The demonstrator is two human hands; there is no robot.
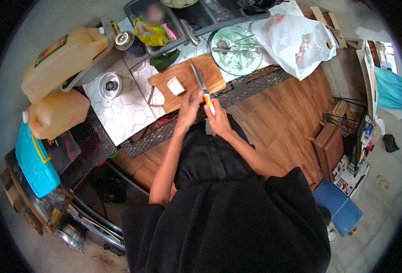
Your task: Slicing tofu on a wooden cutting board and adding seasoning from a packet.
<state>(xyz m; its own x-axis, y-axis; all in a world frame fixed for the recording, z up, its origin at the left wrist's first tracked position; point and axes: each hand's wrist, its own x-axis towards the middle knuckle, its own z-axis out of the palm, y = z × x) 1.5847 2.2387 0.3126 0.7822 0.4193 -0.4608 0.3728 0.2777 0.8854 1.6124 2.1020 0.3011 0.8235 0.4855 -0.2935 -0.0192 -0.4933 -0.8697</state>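
Observation:
My right hand (218, 116) grips the white and orange handle of a kitchen knife (199, 75). The blade points away from me over a wooden cutting board (207, 70). Just left of the handle is my left hand (190, 107), its fingers blurred near the base of the blade. Whether those fingers touch the knife I cannot tell. A pale white block of food (176, 86) lies on the board, left of the blade and beyond my left hand. Behind the board's far left corner rests a dark green leaf piece (164, 60).
A green glass plate (235, 58) with several forks and spoons and a white plastic bag (296, 44) stand right of the board. At left are a clear plastic container (111, 85), a can (130, 42) and two large jugs (64, 61). A black tray (160, 51) lies behind.

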